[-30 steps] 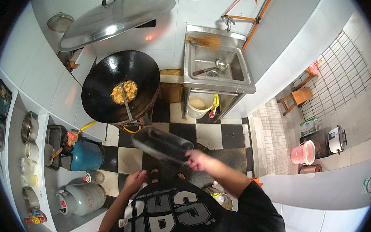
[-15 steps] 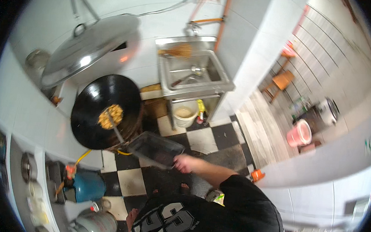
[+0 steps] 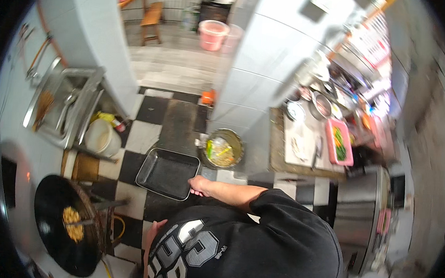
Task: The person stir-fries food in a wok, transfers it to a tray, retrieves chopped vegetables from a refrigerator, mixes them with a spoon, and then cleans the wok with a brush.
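My right hand (image 3: 198, 185) grips the near right rim of a black rectangular baking tray (image 3: 168, 172), held level above the floor. The tray's dark inside shows nothing in it. My left hand (image 3: 156, 228) hangs low by my body, its fingers too indistinct to read, and no object shows in it. At the lower left, the large black wok (image 3: 49, 230) holds a heap of golden-brown fried pieces (image 3: 73, 223). A turner (image 3: 87, 222) rests in the wok over the food, its handle sticking out toward the right.
A steel sink (image 3: 66, 104) stands at the left, with a white bucket (image 3: 102, 136) beneath it. A waste bin (image 3: 223, 148) sits just beyond the tray. At the right is a counter with a cutting board (image 3: 304, 139), a knife (image 3: 317, 152) and a pink basket of vegetables (image 3: 340, 142).
The view has swung to the right, so the wok and sink now lie farther left and the counter has appeared. My right hand has carried the tray away from the wok.
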Motion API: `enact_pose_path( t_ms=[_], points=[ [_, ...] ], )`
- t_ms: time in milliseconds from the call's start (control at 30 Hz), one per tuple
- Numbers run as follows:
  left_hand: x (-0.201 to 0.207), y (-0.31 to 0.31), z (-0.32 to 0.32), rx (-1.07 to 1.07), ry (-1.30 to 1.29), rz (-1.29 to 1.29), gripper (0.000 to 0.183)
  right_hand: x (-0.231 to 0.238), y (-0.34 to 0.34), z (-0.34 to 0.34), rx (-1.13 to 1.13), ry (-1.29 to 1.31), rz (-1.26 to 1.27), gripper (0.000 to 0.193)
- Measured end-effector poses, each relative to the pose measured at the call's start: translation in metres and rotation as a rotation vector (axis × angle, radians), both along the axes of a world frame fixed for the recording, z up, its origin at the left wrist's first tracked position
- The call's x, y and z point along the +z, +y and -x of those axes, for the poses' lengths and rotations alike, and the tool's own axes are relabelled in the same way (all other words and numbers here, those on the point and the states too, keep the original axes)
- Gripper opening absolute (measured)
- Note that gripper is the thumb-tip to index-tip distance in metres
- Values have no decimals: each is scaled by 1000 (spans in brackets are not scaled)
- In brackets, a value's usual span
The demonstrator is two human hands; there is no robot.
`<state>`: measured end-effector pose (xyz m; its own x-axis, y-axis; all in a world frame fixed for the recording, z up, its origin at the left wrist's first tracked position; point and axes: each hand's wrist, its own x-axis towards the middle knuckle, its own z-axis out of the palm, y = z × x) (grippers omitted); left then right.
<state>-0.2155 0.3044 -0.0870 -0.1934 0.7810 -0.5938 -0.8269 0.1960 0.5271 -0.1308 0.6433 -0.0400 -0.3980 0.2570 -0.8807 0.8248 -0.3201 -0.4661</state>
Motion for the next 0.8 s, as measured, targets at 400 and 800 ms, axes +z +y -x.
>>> enact_pose_path(
  t_ms=[400,800],
  points=[
    [137,157,-47,-442,-113,92,65,14,22,-172,-567,34,135,21],
    [100,235,-132,-354,-177,215,60,13,130,-229,-440,35,114,25]
  ],
)
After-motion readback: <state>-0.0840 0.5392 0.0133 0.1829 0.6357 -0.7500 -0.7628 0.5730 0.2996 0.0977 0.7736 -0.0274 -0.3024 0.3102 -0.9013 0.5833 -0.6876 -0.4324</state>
